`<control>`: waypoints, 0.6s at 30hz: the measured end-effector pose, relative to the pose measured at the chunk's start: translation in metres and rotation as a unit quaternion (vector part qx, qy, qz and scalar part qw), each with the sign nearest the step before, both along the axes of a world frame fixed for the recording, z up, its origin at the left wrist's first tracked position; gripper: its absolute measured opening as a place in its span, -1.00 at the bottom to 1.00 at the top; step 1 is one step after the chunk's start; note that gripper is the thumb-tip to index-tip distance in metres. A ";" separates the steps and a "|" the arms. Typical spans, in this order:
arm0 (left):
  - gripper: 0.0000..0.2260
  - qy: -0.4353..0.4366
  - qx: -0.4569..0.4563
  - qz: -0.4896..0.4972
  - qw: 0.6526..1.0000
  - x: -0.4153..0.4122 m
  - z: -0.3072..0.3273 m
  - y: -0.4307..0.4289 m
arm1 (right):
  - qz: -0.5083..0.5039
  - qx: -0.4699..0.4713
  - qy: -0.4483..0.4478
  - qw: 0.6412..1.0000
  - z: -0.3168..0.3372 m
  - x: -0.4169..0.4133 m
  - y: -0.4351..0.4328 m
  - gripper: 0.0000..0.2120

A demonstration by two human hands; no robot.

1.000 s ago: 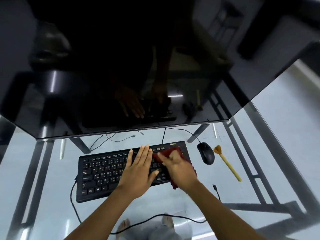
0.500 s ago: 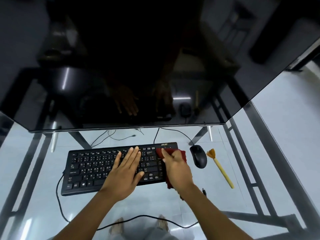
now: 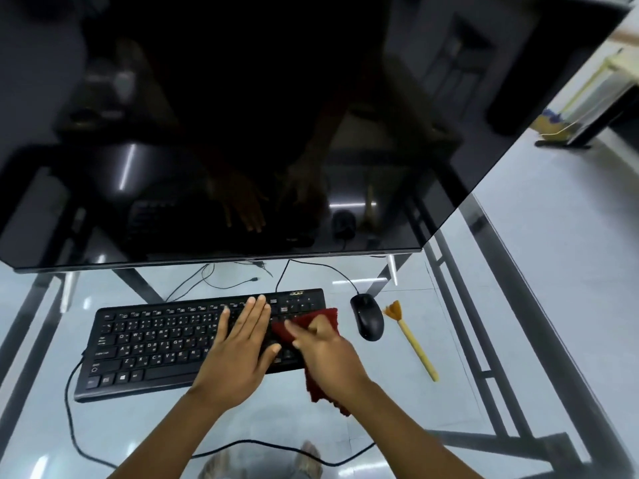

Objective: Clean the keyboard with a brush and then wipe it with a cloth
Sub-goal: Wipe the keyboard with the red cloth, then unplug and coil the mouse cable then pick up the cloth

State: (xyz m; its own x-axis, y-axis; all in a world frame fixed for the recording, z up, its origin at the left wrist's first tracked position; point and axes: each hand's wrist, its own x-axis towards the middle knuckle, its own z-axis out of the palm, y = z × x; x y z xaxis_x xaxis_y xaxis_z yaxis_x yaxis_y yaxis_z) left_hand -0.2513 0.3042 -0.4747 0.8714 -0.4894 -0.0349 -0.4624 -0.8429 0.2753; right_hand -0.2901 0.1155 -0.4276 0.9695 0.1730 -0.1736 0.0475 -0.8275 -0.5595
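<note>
A: Presently at the wiping step?
B: Confirmed. Found left hand (image 3: 238, 344) spread flat on black plastic keyboard (image 3: 155, 344), right hand (image 3: 325, 347) clutching dark red cloth (image 3: 311, 319) at its right end. Noted yellow-handled brush (image 3: 411, 337) laid aside on glass counter (image 3: 449, 392).
A: Next?
B: Likely wiping leftward; requires shifting left hand clear.

Black keyboard (image 3: 166, 344) with white key legends; dark red cloth (image 3: 311, 326) — plain, no pattern; black mouse (image 3: 367, 317); brush (image 3: 411, 337) with pale yellow handle and orange, perhaps tan, bristles; glossy black monitor (image 3: 242, 133) — clear glass tabletop (image 3: 449, 392).
</note>
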 end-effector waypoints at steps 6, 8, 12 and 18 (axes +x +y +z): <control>-0.40 -0.014 -0.016 -0.063 0.998 0.013 0.023 -0.076 | -0.172 -0.002 -0.105 0.979 0.038 0.016 -0.092 -0.64; -0.38 -0.002 -0.018 -0.083 0.996 0.016 0.025 -0.097 | -0.207 0.005 -0.095 0.974 0.049 0.016 -0.121 -0.67; -0.32 0.025 -0.031 -0.094 0.995 0.023 0.024 -0.127 | -0.186 -0.091 -0.099 0.973 0.067 0.009 -0.164 -0.76; -0.26 0.047 -0.001 -0.085 0.995 0.034 0.022 -0.143 | -0.202 -0.153 0.012 0.967 0.043 0.001 -0.207 -0.67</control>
